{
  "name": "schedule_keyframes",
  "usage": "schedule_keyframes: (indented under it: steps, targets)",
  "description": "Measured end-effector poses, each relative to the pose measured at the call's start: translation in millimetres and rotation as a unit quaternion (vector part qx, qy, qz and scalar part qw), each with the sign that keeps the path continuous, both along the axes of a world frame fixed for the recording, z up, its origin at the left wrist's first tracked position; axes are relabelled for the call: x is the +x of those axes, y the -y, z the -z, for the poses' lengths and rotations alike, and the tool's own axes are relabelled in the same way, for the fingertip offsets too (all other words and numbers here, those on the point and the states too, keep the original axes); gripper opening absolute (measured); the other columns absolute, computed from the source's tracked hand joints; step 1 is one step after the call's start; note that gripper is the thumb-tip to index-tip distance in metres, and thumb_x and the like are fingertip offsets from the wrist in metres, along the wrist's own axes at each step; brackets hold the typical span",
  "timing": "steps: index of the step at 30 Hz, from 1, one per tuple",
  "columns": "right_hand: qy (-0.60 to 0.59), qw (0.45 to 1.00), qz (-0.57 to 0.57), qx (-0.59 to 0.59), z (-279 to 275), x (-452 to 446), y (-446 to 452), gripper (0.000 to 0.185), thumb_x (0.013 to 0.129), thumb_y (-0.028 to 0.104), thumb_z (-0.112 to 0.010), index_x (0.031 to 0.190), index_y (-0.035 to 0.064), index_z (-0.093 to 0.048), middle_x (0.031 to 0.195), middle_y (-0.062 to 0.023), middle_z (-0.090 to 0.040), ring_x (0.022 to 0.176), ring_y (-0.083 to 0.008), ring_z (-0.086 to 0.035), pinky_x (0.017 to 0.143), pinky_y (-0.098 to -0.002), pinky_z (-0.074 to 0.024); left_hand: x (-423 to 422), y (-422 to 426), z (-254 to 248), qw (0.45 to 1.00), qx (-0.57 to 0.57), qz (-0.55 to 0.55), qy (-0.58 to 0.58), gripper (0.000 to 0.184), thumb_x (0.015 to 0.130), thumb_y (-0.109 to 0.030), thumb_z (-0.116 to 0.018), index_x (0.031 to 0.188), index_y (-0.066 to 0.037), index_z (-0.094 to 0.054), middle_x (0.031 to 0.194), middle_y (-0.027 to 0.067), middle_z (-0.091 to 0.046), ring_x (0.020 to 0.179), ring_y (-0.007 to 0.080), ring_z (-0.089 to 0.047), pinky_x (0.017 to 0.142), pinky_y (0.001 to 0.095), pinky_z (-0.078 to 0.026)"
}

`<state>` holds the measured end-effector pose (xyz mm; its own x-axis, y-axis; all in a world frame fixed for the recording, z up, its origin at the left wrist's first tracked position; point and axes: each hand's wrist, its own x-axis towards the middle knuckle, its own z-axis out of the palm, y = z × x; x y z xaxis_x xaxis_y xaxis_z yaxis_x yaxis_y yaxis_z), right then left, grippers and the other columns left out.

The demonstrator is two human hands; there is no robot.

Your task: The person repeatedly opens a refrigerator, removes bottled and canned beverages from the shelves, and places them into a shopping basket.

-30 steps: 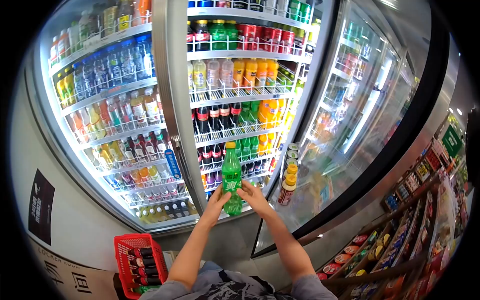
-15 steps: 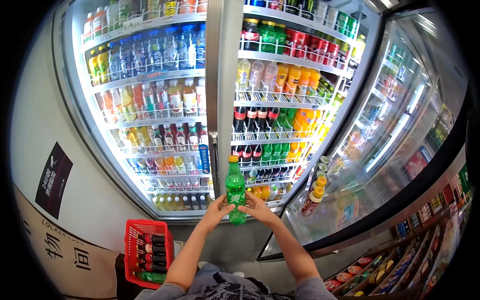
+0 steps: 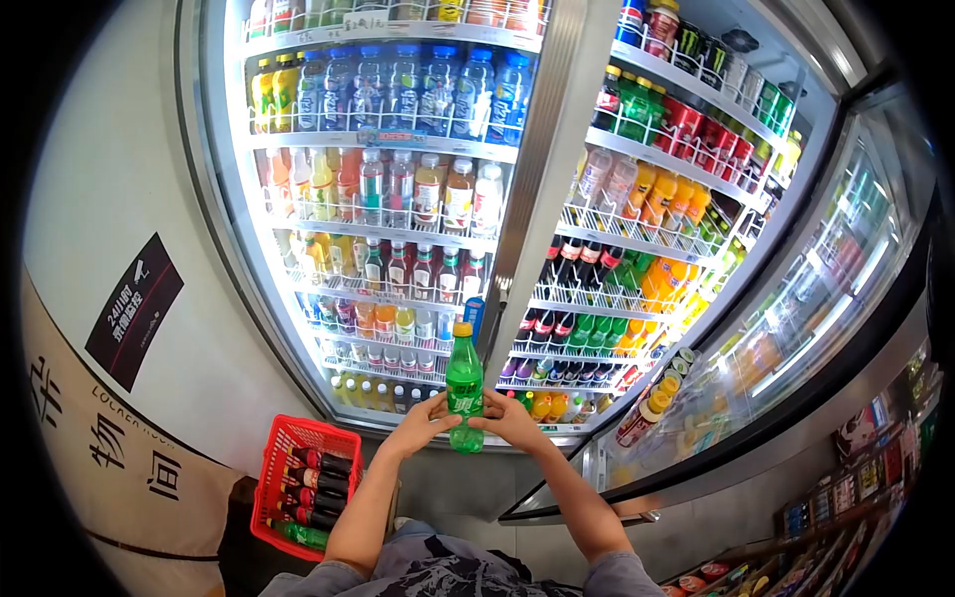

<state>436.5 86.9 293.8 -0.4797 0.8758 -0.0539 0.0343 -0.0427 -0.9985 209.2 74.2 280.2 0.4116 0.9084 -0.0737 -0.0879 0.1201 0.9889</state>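
A green plastic bottle (image 3: 465,383) with a yellow cap stands upright in the air, held between both hands in front of the fridges. My left hand (image 3: 423,424) grips its lower part from the left, and my right hand (image 3: 505,422) grips it from the right, fingers wrapped round. Down on the left is a red basket (image 3: 262,488) on the floor side, with several dark cola bottles (image 3: 316,480) and a green bottle (image 3: 300,534) lying in it.
Behind the hands stands a left fridge (image 3: 378,139) full of bottles. The right fridge (image 3: 637,239) has its glass door (image 3: 736,418) swung open to the right. Snack shelves (image 3: 846,517) stand at the lower right, a wall sign (image 3: 135,311) at the left.
The view has turned to the left, so the fridges and open door appear farther right. Both hands still hold the green bottle, and more of the basket shows.
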Motion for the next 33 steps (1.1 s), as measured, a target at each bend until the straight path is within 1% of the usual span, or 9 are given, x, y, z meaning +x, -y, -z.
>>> schedule_keyframes:
  steps: [3, 5, 11, 15, 17, 20, 25, 30, 33]
  targets:
    - [0.042, 0.999, -0.001, 0.017, 5, -21, -18, 0.077, 0.084, 0.015, -0.077, 0.147, 0.0001, -0.035, 0.124, -0.0133, -0.062, 0.113, -0.0200, -0.060, 0.092, -0.0322, -0.0503, -21, -9, 1, 1.000, -0.009, -0.013, 0.006, 0.067, 0.089, -0.019, -0.070, 0.145, 0.000, -0.038, 0.128, 0.0123, -0.058, 0.118, 0.0197, -0.055, 0.099, 0.0342, -0.045]
    - [0.034, 0.999, -0.021, 0.012, -3, -35, -26, 0.078, 0.083, 0.016, -0.077, 0.147, 0.0003, -0.034, 0.122, -0.0136, -0.063, 0.112, -0.0200, -0.060, 0.092, -0.0321, -0.0506, -35, -16, 4, 0.999, -0.029, -0.026, 0.018, 0.065, 0.089, -0.016, -0.071, 0.143, 0.002, -0.039, 0.123, 0.0108, -0.061, 0.110, 0.0153, -0.058, 0.092, 0.0307, -0.048]
    - [0.072, 0.996, -0.039, -0.015, -4, -69, -57, 0.080, 0.083, 0.017, -0.078, 0.148, -0.0001, -0.033, 0.125, -0.0150, -0.061, 0.113, -0.0208, -0.060, 0.092, -0.0338, -0.0504, -70, -37, 12, 0.998, -0.012, -0.059, -0.025, 0.065, 0.089, -0.018, -0.070, 0.144, 0.001, -0.040, 0.117, 0.0118, -0.063, 0.104, 0.0164, -0.060, 0.088, 0.0314, -0.050]
    - [0.086, 0.995, -0.055, -0.015, 4, -90, -80, 0.080, 0.082, 0.018, -0.078, 0.147, -0.0005, -0.035, 0.122, -0.0160, -0.063, 0.112, -0.0217, -0.060, 0.092, -0.0346, -0.0507, -91, -49, 9, 0.997, -0.014, -0.073, -0.020, 0.066, 0.089, -0.018, -0.071, 0.144, 0.000, -0.040, 0.117, 0.0117, -0.063, 0.104, 0.0172, -0.060, 0.089, 0.0311, -0.049]
    - [0.097, 0.994, -0.053, -0.012, 8, -100, -88, 0.079, 0.082, 0.018, -0.078, 0.147, 0.0001, -0.036, 0.121, -0.0167, -0.063, 0.112, -0.0224, -0.060, 0.091, -0.0348, -0.0512, -102, -54, 14, 0.997, -0.008, -0.075, -0.015, 0.069, 0.088, -0.026, -0.073, 0.143, 0.000, -0.042, 0.116, 0.0131, -0.065, 0.105, 0.0187, -0.061, 0.089, 0.0319, -0.049]
    - [0.099, 0.993, -0.066, -0.004, 2, -115, -93, 0.074, 0.082, 0.013, -0.077, 0.144, 0.0001, -0.040, 0.122, -0.0156, -0.063, 0.110, -0.0215, -0.061, 0.091, -0.0341, -0.0518, -113, -57, 16, 0.996, -0.014, -0.087, -0.010, 0.065, 0.089, -0.018, -0.070, 0.144, 0.000, -0.040, 0.121, 0.0115, -0.062, 0.105, 0.0172, -0.059, 0.090, 0.0313, -0.049]
    - [0.109, 0.990, -0.093, 0.002, 6, -145, -110, 0.074, 0.082, 0.013, -0.077, 0.144, -0.0006, -0.039, 0.126, -0.0154, -0.061, 0.112, -0.0225, -0.060, 0.093, -0.0346, -0.0498, -136, -62, 33, 0.992, -0.019, -0.127, 0.000, 0.063, 0.090, -0.018, -0.070, 0.143, 0.000, -0.042, 0.123, 0.0112, -0.060, 0.107, 0.0171, -0.059, 0.090, 0.0314, -0.049]
    - [0.055, 0.985, -0.163, -0.003, 35, -186, -134, 0.073, 0.083, 0.013, -0.076, 0.145, 0.0013, -0.039, 0.127, -0.0130, -0.060, 0.113, -0.0217, -0.060, 0.095, -0.0340, -0.0492, -162, -47, 39, 0.979, -0.024, -0.201, 0.016, 0.060, 0.091, -0.020, -0.069, 0.141, 0.000, -0.044, 0.122, 0.0096, -0.061, 0.106, 0.0158, -0.059, 0.091, 0.0309, -0.048]
    - [0.035, 0.972, -0.231, -0.009, 33, -210, -143, 0.073, 0.085, 0.014, -0.076, 0.146, 0.0017, -0.038, 0.127, -0.0123, -0.061, 0.113, -0.0203, -0.060, 0.095, -0.0334, -0.0493, -168, -36, 48, 0.960, -0.030, -0.278, 0.022, 0.059, 0.092, -0.023, -0.067, 0.142, -0.002, -0.044, 0.125, 0.0082, -0.059, 0.111, 0.0150, -0.056, 0.098, 0.0311, -0.043]
